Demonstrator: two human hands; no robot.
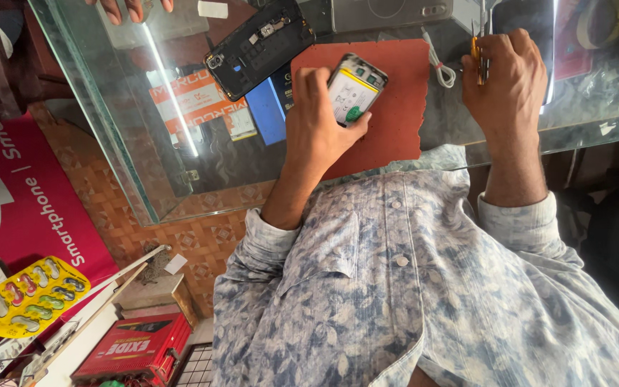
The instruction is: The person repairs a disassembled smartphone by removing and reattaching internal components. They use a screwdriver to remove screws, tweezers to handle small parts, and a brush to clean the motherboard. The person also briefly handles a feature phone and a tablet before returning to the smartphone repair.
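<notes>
Steadiness matters most here. The left hand (317, 122) has its fingers clamped around an opened phone body (356, 87), its back cover off and its innards showing, tipped up over the orange work mat (395, 125) on the glass desk (137, 165). The right hand (506, 79) has its fingers closed on a slim orange-handled tool (476, 61) (a screwdriver or tweezers, I cannot tell which), held well apart from the phone. To my eye, good work calls for resting the phone flatter on the mat, so any loose part lands there rather than on the glass. The thumb looks best kept at the phone's edge, off the exposed board. A black rear cover (259, 46) lies just beyond the mat, and a white cable (438, 64) sits near the right hand. Another person's fingers (127, 8) show at the desk's far edge.
</notes>
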